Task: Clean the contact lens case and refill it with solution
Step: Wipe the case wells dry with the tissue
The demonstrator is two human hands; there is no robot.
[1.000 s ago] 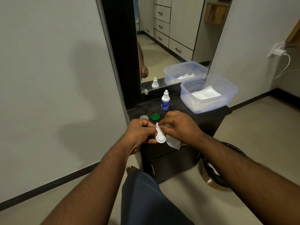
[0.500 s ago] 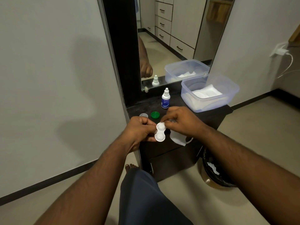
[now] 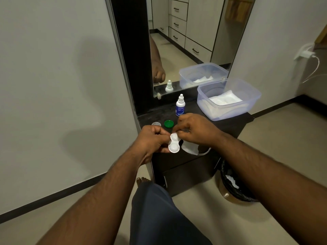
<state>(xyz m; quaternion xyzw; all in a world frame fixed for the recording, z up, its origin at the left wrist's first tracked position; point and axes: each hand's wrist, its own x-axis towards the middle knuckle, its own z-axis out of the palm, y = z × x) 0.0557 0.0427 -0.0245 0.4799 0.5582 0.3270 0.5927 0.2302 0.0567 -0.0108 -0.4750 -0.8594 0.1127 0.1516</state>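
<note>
Left hand [image 3: 152, 138] pinching the white contact lens case [image 3: 174, 143] by its left edge, both wells open and facing up, just above the near edge of the dark tabletop [image 3: 230, 124]. Right hand [image 3: 194, 129] closed on a white tissue [image 3: 190, 149] at the case's far well; fingertips hidden behind knuckles, tissue partly covered. Behind: green cap [image 3: 168, 123], clear cap [image 3: 156, 123], solution bottle [image 3: 180, 105] with unreadable label. Bin [image 3: 235, 184] half hidden by the forearm.

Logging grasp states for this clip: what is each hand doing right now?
Left hand: closed on the contact lens case, caps off.
Right hand: closed, pinching a white tissue at the case's far well.
</note>
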